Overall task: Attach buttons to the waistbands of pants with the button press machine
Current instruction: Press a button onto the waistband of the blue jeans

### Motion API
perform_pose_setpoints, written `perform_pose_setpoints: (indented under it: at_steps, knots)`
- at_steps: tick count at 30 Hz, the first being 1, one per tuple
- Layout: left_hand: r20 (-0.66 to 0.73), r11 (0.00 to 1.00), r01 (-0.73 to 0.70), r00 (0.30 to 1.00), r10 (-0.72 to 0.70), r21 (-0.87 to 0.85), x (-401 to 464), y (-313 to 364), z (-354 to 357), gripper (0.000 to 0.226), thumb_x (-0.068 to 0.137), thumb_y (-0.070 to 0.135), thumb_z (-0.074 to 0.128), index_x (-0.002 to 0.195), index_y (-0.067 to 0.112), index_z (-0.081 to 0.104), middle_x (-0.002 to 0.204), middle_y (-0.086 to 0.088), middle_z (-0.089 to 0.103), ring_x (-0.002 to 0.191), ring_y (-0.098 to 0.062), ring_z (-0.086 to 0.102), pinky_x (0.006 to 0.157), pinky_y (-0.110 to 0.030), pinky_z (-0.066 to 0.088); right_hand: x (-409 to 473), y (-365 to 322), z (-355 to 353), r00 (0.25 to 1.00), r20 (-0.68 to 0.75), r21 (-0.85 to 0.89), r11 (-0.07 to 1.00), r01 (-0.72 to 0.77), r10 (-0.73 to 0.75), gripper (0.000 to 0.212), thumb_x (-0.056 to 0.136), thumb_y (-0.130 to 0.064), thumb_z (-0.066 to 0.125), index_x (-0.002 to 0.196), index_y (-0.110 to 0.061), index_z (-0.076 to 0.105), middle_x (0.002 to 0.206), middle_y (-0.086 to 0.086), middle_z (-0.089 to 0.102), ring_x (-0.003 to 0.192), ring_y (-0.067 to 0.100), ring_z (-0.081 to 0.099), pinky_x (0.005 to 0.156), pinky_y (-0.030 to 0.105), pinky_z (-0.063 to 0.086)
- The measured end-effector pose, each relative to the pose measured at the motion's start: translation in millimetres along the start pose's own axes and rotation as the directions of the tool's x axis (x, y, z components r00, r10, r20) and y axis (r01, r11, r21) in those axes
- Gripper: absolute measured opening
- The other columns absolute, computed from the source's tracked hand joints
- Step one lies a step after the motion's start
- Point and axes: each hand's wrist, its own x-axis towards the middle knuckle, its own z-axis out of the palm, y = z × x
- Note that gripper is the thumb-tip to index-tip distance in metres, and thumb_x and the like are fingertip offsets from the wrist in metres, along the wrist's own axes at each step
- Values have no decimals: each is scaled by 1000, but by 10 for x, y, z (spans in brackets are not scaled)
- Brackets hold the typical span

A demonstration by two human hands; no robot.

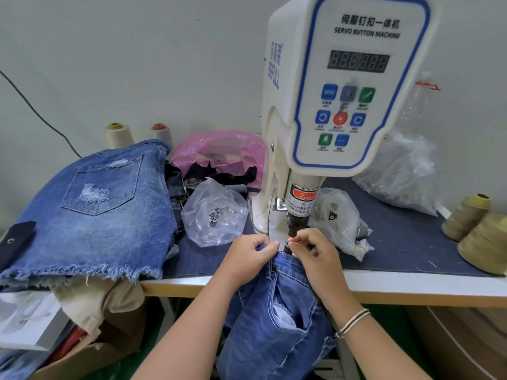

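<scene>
The jeans (274, 319) hang off the bench (411, 286) edge, their waistband pinched by the left hand (251, 255) and right hand (315, 253) under the button machine (343, 86) plunger. Beyond lie a clear bag of buttons (214, 212) and folded denim shorts (90, 209).

The long table covered with dark blue cloth (397, 242) carries the white button press machine (329, 105); left of it lie a clear plastic bag (214, 212) and folded blue denim shorts (90, 209).
</scene>
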Motion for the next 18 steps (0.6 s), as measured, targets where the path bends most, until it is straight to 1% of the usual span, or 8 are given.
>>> perform_pose_setpoints:
  at_steps: [3, 6, 7, 9, 12, 14, 16, 18]
  knots:
    - [13, 999, 15, 1000, -14, -40, 3, 19, -10, 43, 92, 28, 62, 55, 19, 41, 51, 12, 35, 51, -4, 33, 51, -14, 30, -54, -50, -36, 997, -22, -52, 996, 76, -77, 31, 86, -1, 62, 81, -32, 61, 90, -9, 59, 83, -5, 55, 71, 4, 38]
    - [28, 990, 49, 999, -45, -132, -2, 80, -60, 39, 92, 26, 63, 60, 12, 46, 53, 12, 39, 51, -3, 35, 53, -12, 32, -189, -30, -128, 998, 22, -46, 997, 57, -56, 19, 88, -13, 64, 93, -31, 61, 89, -11, 62, 87, 1, 57, 75, 7, 40]
    - [37, 987, 46, 999, -41, -156, -10, 121, -87, 39, 92, 26, 64, 59, 13, 46, 52, 13, 38, 50, -3, 36, 53, -11, 33, -229, -27, -180, 997, 80, -34, 999, 20, -17, 15, 86, -21, 66, 96, -31, 60, 89, -13, 63, 88, 3, 57, 76, 9, 40]
    - [68, 977, 12, 998, 3, -214, -25, 263, -171, 42, 91, 25, 64, 55, 22, 44, 53, 13, 37, 51, -3, 35, 53, -11, 33, -276, -40, -311, 968, 239, -34, 997, -74, 80, 28, 76, -42, 65, 103, -35, 58, 93, -17, 62, 91, 2, 56, 78, 10, 39]
    - [81, 947, -71, 992, 101, -313, 7, 584, -368, 44, 86, 29, 67, 50, 26, 42, 52, 11, 32, 48, -4, 30, 48, -11, 30, -252, -97, -529, 847, 487, -170, 974, -147, 212, 43, 63, -62, 62, 103, -45, 59, 102, -13, 60, 98, -3, 53, 83, 12, 39]
    - [93, 953, -98, 987, 130, -286, 42, 757, -516, 46, 82, 39, 71, 50, 26, 40, 51, 10, 30, 46, -5, 26, 45, -12, 26, -223, -171, -625, 779, 577, -233, 964, -130, 245, 40, 61, -63, 67, 98, -46, 63, 106, -12, 61, 103, -13, 50, 84, 6, 39]
    - [154, 975, -90, 980, 123, -205, 63, 846, -666, 47, 79, 47, 72, 52, 25, 40, 52, 8, 30, 47, -8, 24, 45, -15, 23, -167, -223, -649, 781, 589, -152, 978, -146, 208, 34, 68, -52, 70, 96, -33, 67, 100, -3, 66, 101, -1, 58, 85, 13, 45]
    - [247, 994, -106, 963, 108, -23, 66, 873, -807, 43, 75, 50, 71, 57, 24, 42, 54, 9, 34, 50, -8, 29, 49, -17, 25, -117, -236, -610, 832, 519, 30, 968, -249, 198, 18, 74, -36, 71, 88, -25, 67, 89, -5, 69, 88, 11, 64, 78, 22, 48]
